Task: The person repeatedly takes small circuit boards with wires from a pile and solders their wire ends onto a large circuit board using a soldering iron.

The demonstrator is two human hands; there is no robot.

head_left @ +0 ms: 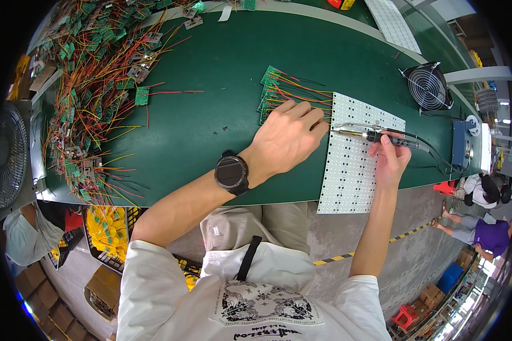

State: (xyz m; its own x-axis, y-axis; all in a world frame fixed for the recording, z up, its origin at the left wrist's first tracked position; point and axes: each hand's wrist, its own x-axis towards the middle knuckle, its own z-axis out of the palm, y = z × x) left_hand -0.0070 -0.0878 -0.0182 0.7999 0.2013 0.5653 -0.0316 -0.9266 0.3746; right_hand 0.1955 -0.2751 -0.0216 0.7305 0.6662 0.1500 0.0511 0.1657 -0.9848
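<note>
My right hand point(391, 159) grips a soldering iron point(395, 140) by its black handle. The iron's metal tip points left and meets the left edge of a white LED panel point(352, 176) dotted with small parts. Beside that tip my left hand point(290, 136), a black watch on its wrist, is closed with bent fingers. What its fingertips pinch is hidden; thin wires run right next to them. A row of small green circuit boards point(267, 91) lies just beyond the left hand. Their red, yellow and black wires point(307, 91) stretch right to the panel's edge.
A big tangled heap of wired circuit boards point(91, 85) covers the table's left side. One loose green board point(142, 95) lies beside it. At the right stand a small black fan point(429, 87) and a blue soldering station point(461, 145), its cable reaching the iron. Another white panel point(392, 23) lies far right.
</note>
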